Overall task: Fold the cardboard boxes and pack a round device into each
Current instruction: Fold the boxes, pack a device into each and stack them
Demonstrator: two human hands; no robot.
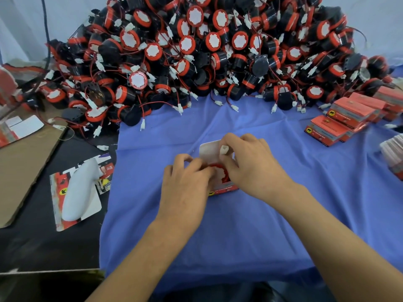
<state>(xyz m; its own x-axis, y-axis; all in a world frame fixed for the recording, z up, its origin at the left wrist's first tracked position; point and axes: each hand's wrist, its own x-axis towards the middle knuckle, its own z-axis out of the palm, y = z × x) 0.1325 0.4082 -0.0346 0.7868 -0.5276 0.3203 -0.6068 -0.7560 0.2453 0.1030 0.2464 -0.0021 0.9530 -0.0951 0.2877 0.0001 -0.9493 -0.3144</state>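
The small cardboard box (223,188) stands in the middle of the blue cloth (239,236) with its top open and its white flap (209,150) standing up on the far side. One round device (220,171) sits inside it, and I see only part of its red rim and white face between my fingers. My left hand (185,182) is at the box's left side, knuckles up, the fingers curled in and gripping the wall and the edge of the opening. My right hand (250,166) comes over the box from the right and covers most of the opening. Its thumb and forefinger pinch the white plug (224,149) of the device's lead just above the box, in front of the flap, while its other fingers are bent down toward the device. The two hands nearly touch over the red rim. Both forearms reach in from the near edge, the right one crossing the cloth at a slant. Behind the box, well apart from my hands, rises the heap of loose devices (196,51), black and red with white plugs trailing. Closed boxes (349,116) are stacked at the far right, and flat box blanks (78,192) lie on the dark table to my left, beside a brown cardboard sheet (26,160).
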